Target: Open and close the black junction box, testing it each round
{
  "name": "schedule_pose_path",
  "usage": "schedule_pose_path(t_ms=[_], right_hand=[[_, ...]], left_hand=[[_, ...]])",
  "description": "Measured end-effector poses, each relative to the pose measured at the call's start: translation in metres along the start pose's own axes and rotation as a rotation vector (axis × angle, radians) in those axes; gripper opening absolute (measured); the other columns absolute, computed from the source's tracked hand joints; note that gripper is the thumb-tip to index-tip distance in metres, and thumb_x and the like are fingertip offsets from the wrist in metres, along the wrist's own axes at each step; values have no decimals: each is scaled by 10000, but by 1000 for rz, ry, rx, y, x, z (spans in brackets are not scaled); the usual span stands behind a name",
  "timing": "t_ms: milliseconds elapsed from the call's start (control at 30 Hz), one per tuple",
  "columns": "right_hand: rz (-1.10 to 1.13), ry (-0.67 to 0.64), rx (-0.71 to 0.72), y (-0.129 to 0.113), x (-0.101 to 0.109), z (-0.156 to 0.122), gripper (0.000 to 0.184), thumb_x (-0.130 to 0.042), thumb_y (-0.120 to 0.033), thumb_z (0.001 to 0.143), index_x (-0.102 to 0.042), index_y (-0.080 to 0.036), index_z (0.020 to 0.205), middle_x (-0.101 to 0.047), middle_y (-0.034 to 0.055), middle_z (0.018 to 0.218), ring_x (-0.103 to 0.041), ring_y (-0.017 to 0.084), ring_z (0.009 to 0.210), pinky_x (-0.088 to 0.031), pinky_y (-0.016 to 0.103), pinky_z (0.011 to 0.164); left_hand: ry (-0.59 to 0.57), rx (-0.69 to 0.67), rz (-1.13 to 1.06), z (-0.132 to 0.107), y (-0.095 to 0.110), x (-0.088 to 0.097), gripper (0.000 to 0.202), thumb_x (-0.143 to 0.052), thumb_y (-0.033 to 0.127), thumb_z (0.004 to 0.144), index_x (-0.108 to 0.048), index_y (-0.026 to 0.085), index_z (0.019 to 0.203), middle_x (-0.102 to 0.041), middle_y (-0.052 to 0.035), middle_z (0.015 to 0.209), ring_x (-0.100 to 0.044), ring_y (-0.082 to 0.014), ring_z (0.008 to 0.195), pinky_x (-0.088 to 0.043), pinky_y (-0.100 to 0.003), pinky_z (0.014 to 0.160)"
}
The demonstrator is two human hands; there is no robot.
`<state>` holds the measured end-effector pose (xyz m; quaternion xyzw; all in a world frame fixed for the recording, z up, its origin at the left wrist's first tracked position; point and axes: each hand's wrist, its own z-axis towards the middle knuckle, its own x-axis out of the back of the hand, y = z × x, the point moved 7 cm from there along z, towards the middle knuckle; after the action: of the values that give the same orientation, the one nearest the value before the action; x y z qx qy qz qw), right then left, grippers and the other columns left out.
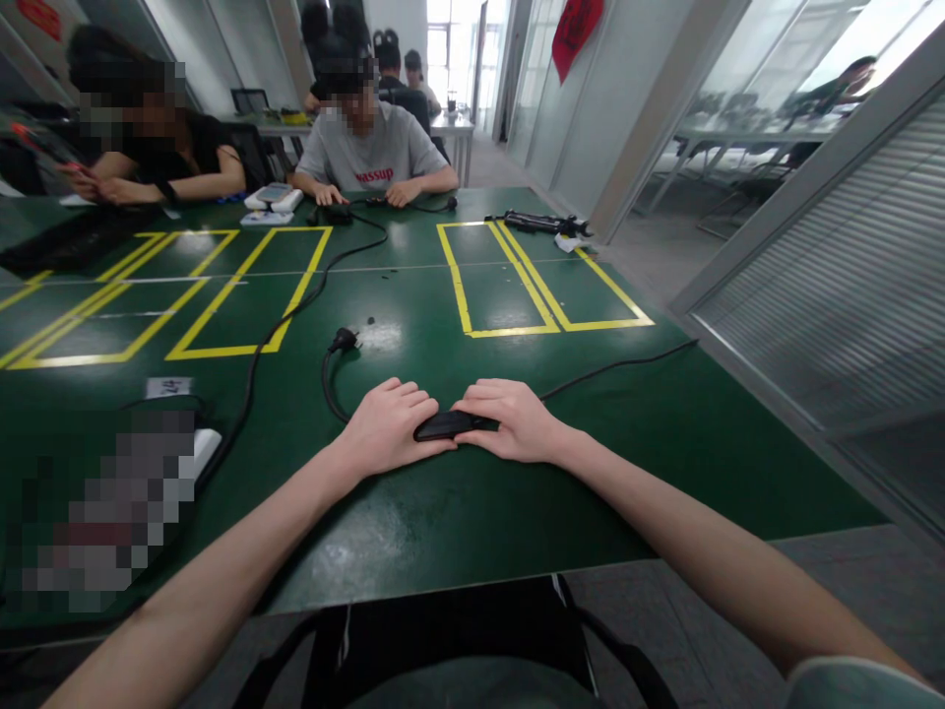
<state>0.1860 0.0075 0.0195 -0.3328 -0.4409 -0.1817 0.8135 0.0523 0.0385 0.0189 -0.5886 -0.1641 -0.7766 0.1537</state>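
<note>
A black power adapter (444, 425) lies low over the green table in front of me, held between both hands. My left hand (385, 429) is closed around its left end. With its fingers closed, my right hand (511, 419) grips the other end, where the cord joins. Past my left hand a short black lead bends up to a power plug (344, 341) on the tabletop. On the right, a thin black cord (624, 363) runs from behind my right hand to the table's edge. My fingers hide both ends of the adapter.
The green table (413, 537) bears yellow tape rectangles (509, 332). A long black cable (255, 379) crosses it on the left, near a blurred-out object (122, 507). A folded black tripod-like item (535, 224) lies far right. Across the table sit two people, one handling a cord.
</note>
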Motion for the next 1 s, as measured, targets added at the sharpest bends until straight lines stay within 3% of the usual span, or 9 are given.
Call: schedule_pose_path(t_ms=[333,433,533,600,667,767,900,1000], right_hand=[[10,4,-19,4,-5,-1,286,-636,-393,993,-688,-186,1183,-750,109,1044,-686,250,952,-551,374,823],[69,67,-137,11,-2,-1,276,-630,-366,986,-677,-185,1190,-745,111,1027,-687,249,933,-543,381,829],[291,121,-341,22,0,-5,288,-649,-374,957,-620,-205,1188,-723,44,885,-669,207,801,-525,332,735],[505,77,-457,28,-5,-8,320,-649,-402,948,-554,-216,1191,-661,-25,740,-621,169,671,-484,278,629],[629,-5,-494,28,-12,-9,302,-628,-430,955,-525,-218,1144,-621,-52,679,-594,157,619,-453,255,578],[507,-3,-388,23,-9,-7,252,-606,-413,973,-560,-211,1116,-707,23,861,-667,190,769,-515,296,662],[149,-5,-70,4,-2,-3,444,-695,-391,940,-578,-235,1339,-664,130,1317,-647,274,1183,-546,420,964],[-56,-71,28,-4,-8,-5,428,-633,-345,990,-578,-255,1405,-666,132,1301,-661,264,1146,-565,414,944]], left_hand=[[53,-9,10,-4,2,0,367,-535,501,1027,-620,175,880,-678,-48,822,-617,-215,781,-416,-338,715],[106,40,5,-3,5,5,314,-561,454,1018,-631,152,1067,-710,-80,978,-638,-239,867,-454,-363,774],[160,49,56,-1,13,9,467,-627,416,969,-545,119,1321,-691,-133,1173,-634,-285,1003,-467,-400,845],[140,63,118,0,16,6,462,-626,334,960,-526,93,1341,-683,-152,1153,-632,-303,1013,-465,-411,837],[65,57,163,1,17,-2,298,-581,227,962,-576,104,1234,-685,-137,1057,-635,-297,969,-461,-404,811],[-15,76,175,1,12,-9,173,-572,167,940,-600,126,1106,-675,-125,1003,-635,-293,940,-460,-402,805],[-39,99,89,0,4,-10,177,-594,242,960,-592,136,1101,-682,-114,999,-648,-284,933,-472,-401,826],[-48,91,12,-1,3,-12,235,-593,305,983,-596,130,1139,-698,-109,997,-665,-273,936,-488,-396,848]])
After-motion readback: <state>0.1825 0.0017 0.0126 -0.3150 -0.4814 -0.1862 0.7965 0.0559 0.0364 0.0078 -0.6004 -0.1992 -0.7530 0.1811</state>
